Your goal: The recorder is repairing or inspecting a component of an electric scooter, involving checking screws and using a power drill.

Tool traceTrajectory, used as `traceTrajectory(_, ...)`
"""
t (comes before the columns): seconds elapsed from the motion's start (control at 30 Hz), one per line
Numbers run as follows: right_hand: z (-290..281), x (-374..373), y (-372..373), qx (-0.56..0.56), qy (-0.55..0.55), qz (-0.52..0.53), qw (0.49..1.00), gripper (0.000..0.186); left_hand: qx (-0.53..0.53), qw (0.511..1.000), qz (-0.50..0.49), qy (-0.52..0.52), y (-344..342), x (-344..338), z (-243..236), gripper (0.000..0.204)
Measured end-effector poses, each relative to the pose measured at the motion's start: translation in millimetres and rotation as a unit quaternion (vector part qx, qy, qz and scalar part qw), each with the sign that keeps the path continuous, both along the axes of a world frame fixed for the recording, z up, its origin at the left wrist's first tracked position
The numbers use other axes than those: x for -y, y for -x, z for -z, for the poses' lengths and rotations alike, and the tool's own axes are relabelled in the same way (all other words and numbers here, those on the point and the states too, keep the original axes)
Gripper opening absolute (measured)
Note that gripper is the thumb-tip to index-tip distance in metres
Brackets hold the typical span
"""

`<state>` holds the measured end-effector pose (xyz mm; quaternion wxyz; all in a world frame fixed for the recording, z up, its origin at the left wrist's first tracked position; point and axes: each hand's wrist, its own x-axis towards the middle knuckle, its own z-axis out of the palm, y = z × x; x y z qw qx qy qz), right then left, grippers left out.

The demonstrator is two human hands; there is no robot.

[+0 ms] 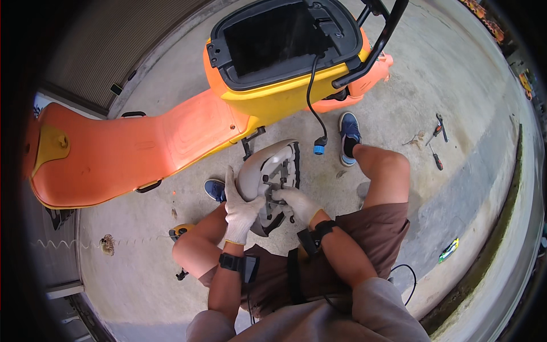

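The grey panel (268, 171) rests above the person's knees, over the concrete floor (473, 171); its lower end is hidden behind both gloves and its ribbed inner side is hard to read. The left hand (240, 208), in a white knit glove, wraps closed around the panel's smooth curved left edge. The right hand (296, 204) is closed on the ribs inside it; whether it holds a tool cannot be told. Beyond, the orange and yellow scooter (171, 137) has its seat tub (273, 40) open, dark inside, contents unreadable. A black cable (311, 97) hangs from the tub's rim, ending in a blue plug (319, 149). Small tools (437, 142) lie near the floor's right edge.
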<state>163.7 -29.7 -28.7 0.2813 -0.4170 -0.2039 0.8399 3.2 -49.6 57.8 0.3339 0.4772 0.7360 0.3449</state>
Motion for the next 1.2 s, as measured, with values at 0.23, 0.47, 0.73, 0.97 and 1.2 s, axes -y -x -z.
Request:
traceTrajectory(0.23,38.8,10.8,-12.0,0.284,-0.003,-0.11,0.953,0.035,-0.022,0.987,0.082,0.136,1.5,25.5,74.0,0.131)
traceTrajectory(0.47,94.0,34.5,-24.6,0.456,-0.209,-0.373,0.78,0.042,0.009,0.961,0.071,0.266,4.4,4.6,50.2,0.113)
traceTrajectory(0.73,85.8,44.1,-26.0,0.397,-0.037,-0.257,0.88,0.04,-0.207,0.919,0.179,0.284,-12.6,-85.2,71.5,0.109)
traceTrajectory(0.97,114.1,52.8,-25.6,0.396,-0.161,-0.273,0.862,0.039,-0.213,0.916,0.157,0.302,-17.3,-108.6,105.1,0.083)
traceTrajectory(1.2,123.9,38.0,-25.8,0.292,0.107,0.092,0.946,0.037,-0.19,0.924,0.206,0.259,-0.4,-88.9,89.4,0.078)
